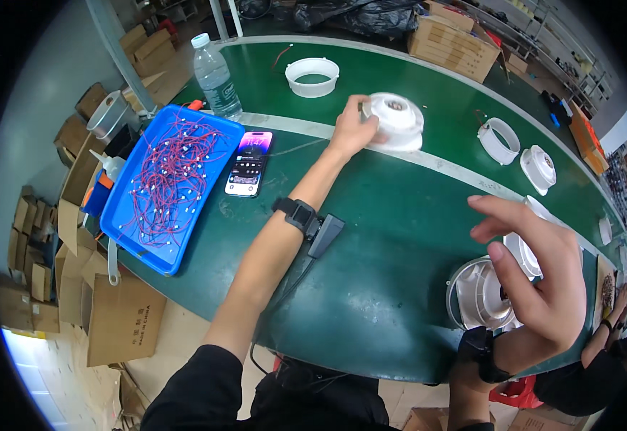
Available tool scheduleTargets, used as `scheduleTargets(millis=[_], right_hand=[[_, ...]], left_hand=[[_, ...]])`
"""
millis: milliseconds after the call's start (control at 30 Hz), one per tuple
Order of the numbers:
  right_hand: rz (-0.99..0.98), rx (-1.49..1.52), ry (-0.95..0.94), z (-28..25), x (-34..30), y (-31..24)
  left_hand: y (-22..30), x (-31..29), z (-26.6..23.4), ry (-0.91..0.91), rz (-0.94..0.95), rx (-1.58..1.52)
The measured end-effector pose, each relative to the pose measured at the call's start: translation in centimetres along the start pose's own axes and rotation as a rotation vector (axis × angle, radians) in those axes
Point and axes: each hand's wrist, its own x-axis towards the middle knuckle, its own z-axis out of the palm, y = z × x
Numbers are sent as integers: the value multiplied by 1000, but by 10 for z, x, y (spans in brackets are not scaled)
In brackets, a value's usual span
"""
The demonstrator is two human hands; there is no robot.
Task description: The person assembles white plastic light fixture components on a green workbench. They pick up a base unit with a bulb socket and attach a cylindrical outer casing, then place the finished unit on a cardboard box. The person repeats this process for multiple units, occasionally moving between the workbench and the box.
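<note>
The left hand (356, 129) held a motion-blurred, round white plastic housing (401, 118) by its left side, over the pale strip crossing the green worktop (378, 287), presumably because the body was too broad to span. The right hand (543, 269), fingers curved and parted, seemed empty beside a second round white plastic housing (477, 291); contact could not be told. A blue rectangular plastic tray (159, 261) probably kept thin red-and-black wires (173, 161) gathered.

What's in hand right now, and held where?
The left hand holds a white housing by its left side; blur hides the exact finger contact. The right hand, fingers apart, appears to hold nothing.
</note>
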Motion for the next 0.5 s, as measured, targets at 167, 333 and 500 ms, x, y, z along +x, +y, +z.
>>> scheduleTargets(millis=[167, 333, 500], right_hand=[[21, -8, -20, 1, -1, 3], [5, -3, -28, -1, -1, 3], [-24, -56, -7, -13, -9, 13]], left_hand=[[6, -8, 5, -101, -48, -103], [-14, -3, -4, -340, 63, 284], [12, -19, 15, -458, 340, 732]])
